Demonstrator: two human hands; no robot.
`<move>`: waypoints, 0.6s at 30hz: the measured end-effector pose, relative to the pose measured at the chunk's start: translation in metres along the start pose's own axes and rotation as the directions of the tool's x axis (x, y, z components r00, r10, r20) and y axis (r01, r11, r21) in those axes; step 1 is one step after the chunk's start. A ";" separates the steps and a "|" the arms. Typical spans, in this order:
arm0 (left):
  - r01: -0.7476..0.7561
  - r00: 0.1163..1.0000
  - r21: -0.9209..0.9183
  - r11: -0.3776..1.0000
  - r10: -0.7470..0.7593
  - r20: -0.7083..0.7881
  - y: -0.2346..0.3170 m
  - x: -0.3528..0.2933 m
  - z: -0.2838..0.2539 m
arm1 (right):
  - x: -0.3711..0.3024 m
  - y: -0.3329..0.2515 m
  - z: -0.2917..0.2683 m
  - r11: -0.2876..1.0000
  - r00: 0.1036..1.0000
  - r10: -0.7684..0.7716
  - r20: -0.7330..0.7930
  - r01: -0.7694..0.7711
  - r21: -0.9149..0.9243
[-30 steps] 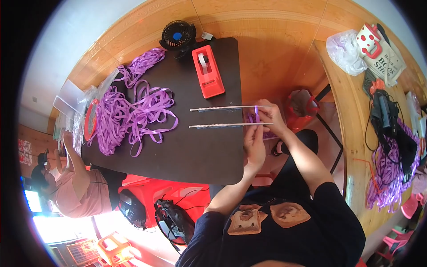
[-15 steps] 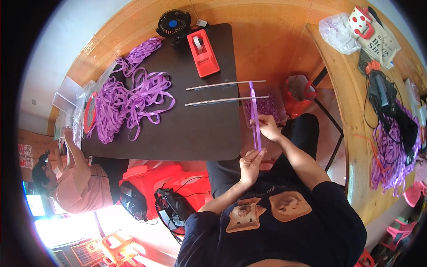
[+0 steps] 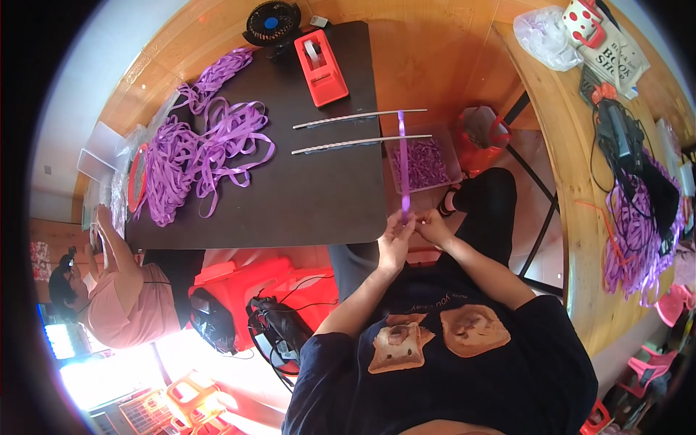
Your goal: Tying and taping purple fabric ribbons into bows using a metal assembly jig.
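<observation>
A purple ribbon (image 3: 404,167) runs down toward me from two thin twisted metal rods, a far rod (image 3: 348,118) and a nearer rod (image 3: 348,143), which stick out past the table's right edge. My left hand (image 3: 394,245) pinches the ribbon's lower end. My right hand (image 3: 435,229) is closed just beside it, fingertips together and nearly touching the left fingers; what they hold is too small to make out. Beyond my hands, a clear plastic bin (image 3: 457,180) holds many short purple ribbon pieces (image 3: 420,164).
The dark table (image 3: 304,210) bears a heap of purple ribbon (image 3: 170,177), a red tape dispenser (image 3: 321,69) and a black fan (image 3: 272,25). A red bucket (image 3: 484,134) stands beyond the bin. At right is a wooden table (image 3: 536,65); at left, another person (image 3: 138,304).
My right hand has slid down the ribbon to join my left. The ribbon, earlier held slanting with a doubled strand, now hangs straighter as one band. The whole view has shifted slightly.
</observation>
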State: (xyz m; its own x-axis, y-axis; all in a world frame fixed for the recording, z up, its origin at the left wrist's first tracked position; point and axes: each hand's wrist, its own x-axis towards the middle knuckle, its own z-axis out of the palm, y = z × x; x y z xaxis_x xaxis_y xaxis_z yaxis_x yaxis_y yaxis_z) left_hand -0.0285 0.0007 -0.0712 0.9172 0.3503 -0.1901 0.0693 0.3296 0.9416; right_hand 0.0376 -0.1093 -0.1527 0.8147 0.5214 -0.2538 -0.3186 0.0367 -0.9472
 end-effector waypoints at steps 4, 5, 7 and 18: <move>-0.021 0.992 -0.042 0.999 0.016 -0.124 0.003 0.000 0.003 | -0.001 0.011 -0.003 1.000 0.999 0.019 0.033 -0.018 -0.019; -0.050 0.993 0.137 0.989 0.065 -0.102 0.003 -0.001 0.000 | 0.000 0.011 -0.004 1.000 0.998 0.007 0.067 -0.005 -0.028; -0.079 0.992 0.312 0.947 0.107 -0.072 -0.002 -0.002 -0.007 | 0.000 0.012 -0.006 0.999 0.998 0.039 0.059 -0.038 -0.006; 0.148 0.987 0.251 0.957 -0.125 -0.104 0.006 0.006 -0.010 | -0.025 -0.020 -0.010 0.970 0.950 0.229 0.210 -0.241 0.035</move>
State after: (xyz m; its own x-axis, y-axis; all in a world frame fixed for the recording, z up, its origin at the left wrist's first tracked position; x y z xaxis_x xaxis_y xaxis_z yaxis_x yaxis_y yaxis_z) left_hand -0.0265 0.0131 -0.0697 0.8555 0.3953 -0.3343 0.3005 0.1466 0.9424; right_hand 0.0285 -0.1317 -0.1298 0.5995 0.6833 -0.4168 -0.5222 -0.0607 -0.8506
